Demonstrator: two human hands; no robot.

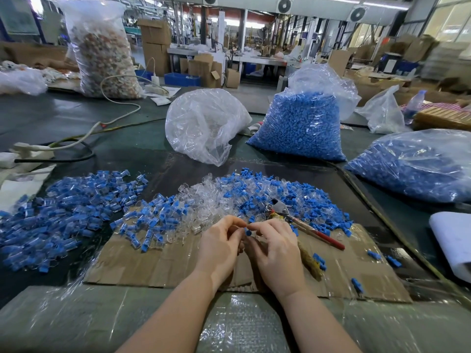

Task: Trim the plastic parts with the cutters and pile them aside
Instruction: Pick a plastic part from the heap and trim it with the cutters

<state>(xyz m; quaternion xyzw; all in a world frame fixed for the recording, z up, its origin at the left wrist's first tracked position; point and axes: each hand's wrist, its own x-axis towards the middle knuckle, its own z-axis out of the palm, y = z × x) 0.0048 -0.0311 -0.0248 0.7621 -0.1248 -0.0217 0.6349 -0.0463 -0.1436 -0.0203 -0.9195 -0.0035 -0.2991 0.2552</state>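
My left hand [221, 247] and my right hand [275, 247] meet over a sheet of cardboard [142, 263], fingertips pinched together on a small blue plastic part [248, 232]. Whether a clear piece is held with it I cannot tell. The cutters [293, 216], with metal jaws and a red handle, lie untouched on the cardboard just right of my hands. Behind them spreads a heap of loose blue and clear parts [280, 194]. A second pile of joined blue-and-clear parts [63, 207] lies to the left.
A clear bag [204, 126] of transparent pieces and two bags of blue parts [303, 126] [418, 166] stand behind the work area. White cables [76, 138] and a power strip run along the left. A few stray blue parts [356, 285] lie at the right. A white roll [451, 238] sits at the right edge.
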